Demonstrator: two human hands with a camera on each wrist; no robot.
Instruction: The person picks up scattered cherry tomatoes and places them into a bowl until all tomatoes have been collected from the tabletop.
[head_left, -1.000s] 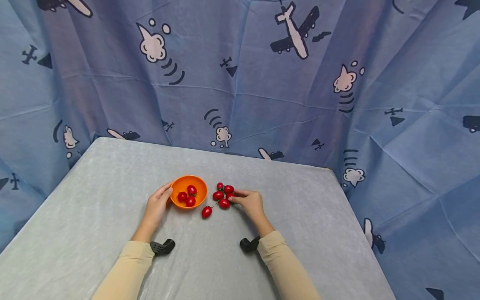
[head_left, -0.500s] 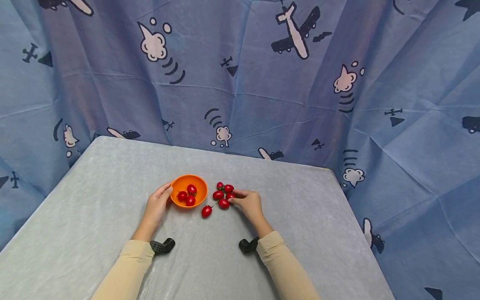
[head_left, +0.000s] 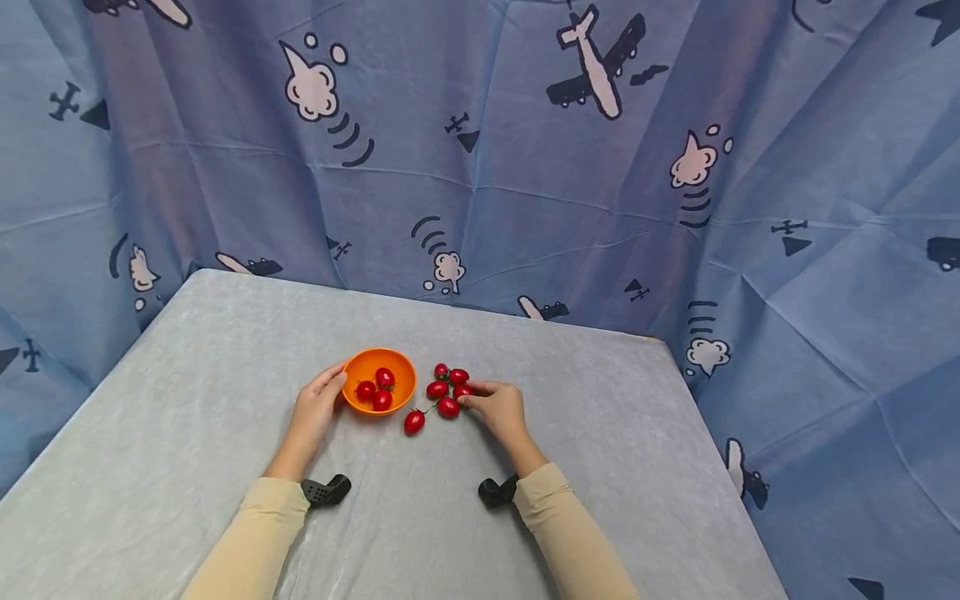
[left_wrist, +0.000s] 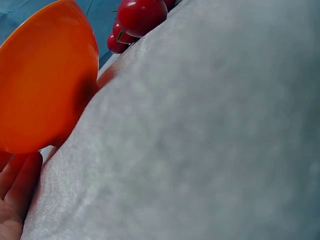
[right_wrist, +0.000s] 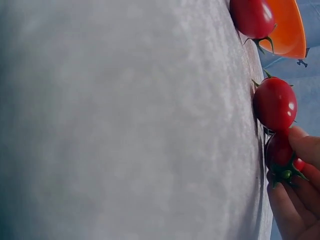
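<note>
An orange bowl (head_left: 405,385) holds several cherry tomatoes (head_left: 382,401) with green stems. My left hand (head_left: 313,408) grips the bowl's left side, thumb at the rim; in the left wrist view its fingers (left_wrist: 20,182) lie against the bowl's outside, partly cut off by the frame. To the right of the bowl, several more cherry tomatoes (head_left: 448,407) lie in a cluster. My right hand (head_left: 502,410) pinches the cluster's rightmost cherry tomato (right_wrist: 280,150) between thumb and fingers. It still touches or nearly touches its neighbour (right_wrist: 275,104).
One cherry tomato (head_left: 414,422) lies a little apart, between the bowl and the cluster, nearer to me. A grey-white cloth covers the table (head_left: 420,517). Behind it hangs a blue curtain (head_left: 390,100) with airplane prints. Black devices (head_left: 327,491) sit at both wrists.
Almost nothing differs. Both hands keep their places at the bowl and the cherry tomato; the whole view shifts very slightly.
</note>
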